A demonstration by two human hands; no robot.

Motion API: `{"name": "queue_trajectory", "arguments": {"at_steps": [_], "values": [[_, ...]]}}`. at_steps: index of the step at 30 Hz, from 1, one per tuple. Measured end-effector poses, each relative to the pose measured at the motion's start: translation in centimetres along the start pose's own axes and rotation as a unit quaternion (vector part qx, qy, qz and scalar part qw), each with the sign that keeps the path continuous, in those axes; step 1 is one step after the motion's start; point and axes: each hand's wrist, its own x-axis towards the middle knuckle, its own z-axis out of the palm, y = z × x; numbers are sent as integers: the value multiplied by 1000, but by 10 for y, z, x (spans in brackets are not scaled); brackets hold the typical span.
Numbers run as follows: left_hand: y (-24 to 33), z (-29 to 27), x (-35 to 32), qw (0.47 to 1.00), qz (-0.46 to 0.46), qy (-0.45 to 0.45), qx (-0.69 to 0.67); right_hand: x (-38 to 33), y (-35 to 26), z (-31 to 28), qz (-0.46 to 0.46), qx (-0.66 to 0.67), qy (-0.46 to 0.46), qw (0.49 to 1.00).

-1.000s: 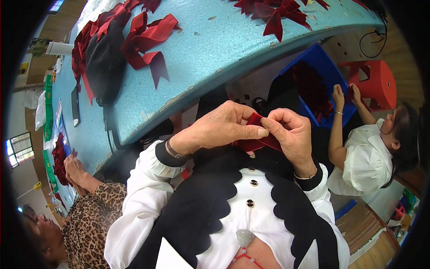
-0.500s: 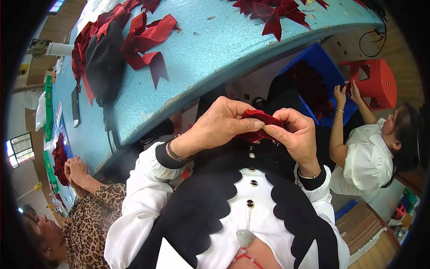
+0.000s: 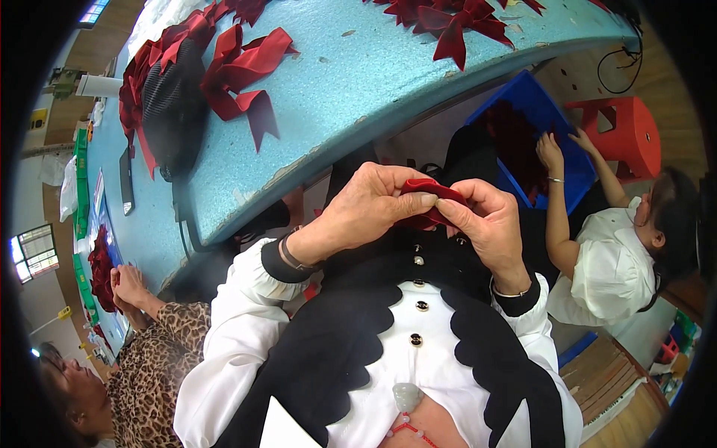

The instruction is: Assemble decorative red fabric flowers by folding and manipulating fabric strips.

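Note:
Between my two hands, over my lap, is a piece of dark red velvet ribbon (image 3: pixel 423 186), folded into a loop. My left hand (image 3: pixel 373 198) pinches it from the left, thumb on top. From the other side my right hand (image 3: pixel 484 218) pinches the ribbon, its thumb tip meeting the left thumb. The fingers behind the cloth are partly hidden. On the light blue table ahead of me lies a red velvet bow (image 3: pixel 243 71) with notched tails, beside a dark ribbed object (image 3: pixel 173 112) with more red ribbon around it.
The blue table's (image 3: pixel 314 97) chipped edge runs just beyond my hands. More red bows (image 3: pixel 455 26) lie at its far side. To the right, a person in white (image 3: pixel 597 276) reaches into a blue bin (image 3: pixel 515 89) beside a red stool (image 3: pixel 635 138). A person in leopard print (image 3: pixel 160 358) works at left.
My hands stay nearly in place, and the ribbon's fold has shifted slightly between my fingertips. The person on the right has lowered their hands into the blue bin.

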Motion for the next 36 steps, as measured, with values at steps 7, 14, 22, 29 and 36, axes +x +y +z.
{"name": "queue_trajectory", "arguments": {"at_steps": [7,14,22,29,36], "values": [[4,4,4,1000,3,-13,24,0,-2,-7,12,42,-16,999],[14,27,24,998,-26,8,63,-2,-12,-32,36,33,9,999],[26,80,51,998,-43,0,40,-11,-29,-95,25,67,-5,997],[24,97,68,999,-30,-20,2,-14,-26,-117,16,86,2,996],[16,103,80,999,-27,-29,0,-12,-21,-126,28,72,7,997]]}}
